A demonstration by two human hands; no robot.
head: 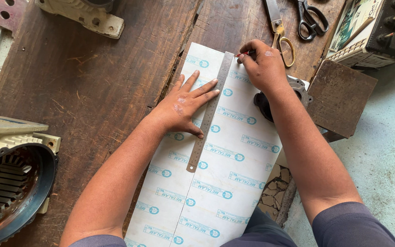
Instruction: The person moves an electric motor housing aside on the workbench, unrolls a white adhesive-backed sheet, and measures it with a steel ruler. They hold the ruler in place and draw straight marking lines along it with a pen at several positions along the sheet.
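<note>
A dark, worn wooden bench (pixel 92 91) carries everything. At its left edge sits a round finned motor housing (pixel 10 192), dark inside with a pale casing. A long white sheet (pixel 234 183) printed with repeating blue marks lies lengthwise across the bench's right part, reaching down to the person's lap. A steel ruler (pixel 209 114) lies on the sheet, running from its far edge toward its middle, slightly slanted. The left hand (pixel 184 107) lies flat and spread open on the sheet, its fingertips pressing the ruler's edge. The right hand (pixel 264 66) is curled closed around a red pencil (pixel 242 54), whose tip meets the sheet beside the ruler's far end. Beyond it lie yellow-handled scissors (pixel 282 34) and black-handled scissors (pixel 312 18).
</note>
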